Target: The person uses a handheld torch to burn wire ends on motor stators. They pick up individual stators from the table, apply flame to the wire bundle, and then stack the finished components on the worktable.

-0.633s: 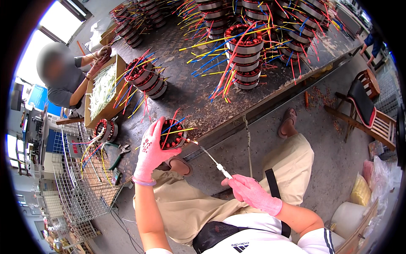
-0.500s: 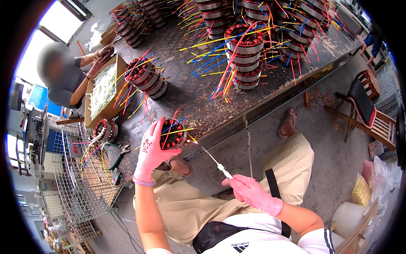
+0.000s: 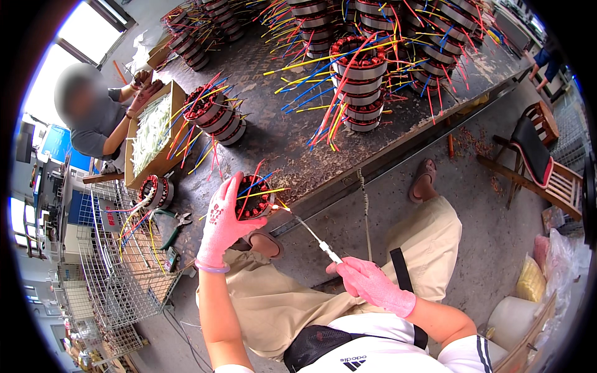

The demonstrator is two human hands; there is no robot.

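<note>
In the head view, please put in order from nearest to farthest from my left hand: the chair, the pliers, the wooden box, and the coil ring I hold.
1. Coil ring: in the left hand, at its right side.
2. Pliers: just left of the hand.
3. Box: farther up and left, before the co-worker.
4. Chair: far right, on the floor.

Pliers (image 3: 180,221) lie left of the stator (image 3: 263,207), apparently on the table (image 3: 280,140).
</note>
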